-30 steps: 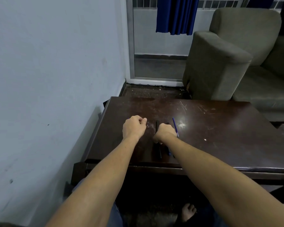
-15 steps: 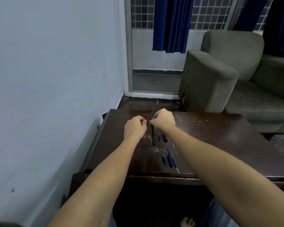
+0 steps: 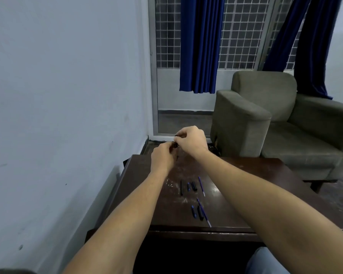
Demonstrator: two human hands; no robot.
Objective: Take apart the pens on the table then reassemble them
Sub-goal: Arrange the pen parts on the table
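Both hands are raised above the far part of the dark wooden table [image 3: 246, 194]. My left hand [image 3: 162, 158] and my right hand [image 3: 190, 140] meet and pinch a small black pen [image 3: 175, 143] between their fingertips; most of it is hidden by the fingers. On the table lie loose pen parts: a black barrel [image 3: 181, 187], a short blue piece [image 3: 188, 186], a black cap [image 3: 194, 186] and a thin blue refill [image 3: 201, 186]. Nearer me lie another blue piece [image 3: 193, 211], a black piece [image 3: 200, 213] and a second refill [image 3: 204, 212].
A grey wall runs along the left, close to the table edge. A grey-green armchair [image 3: 265, 119] stands behind the table at the right. Blue curtains [image 3: 198, 44] hang over a grilled window at the back. White specks dot the tabletop.
Both hands have lifted off the tabletop and come together with the black pen between them. The view has tilted up, and the loose parts under my right hand now lie uncovered.
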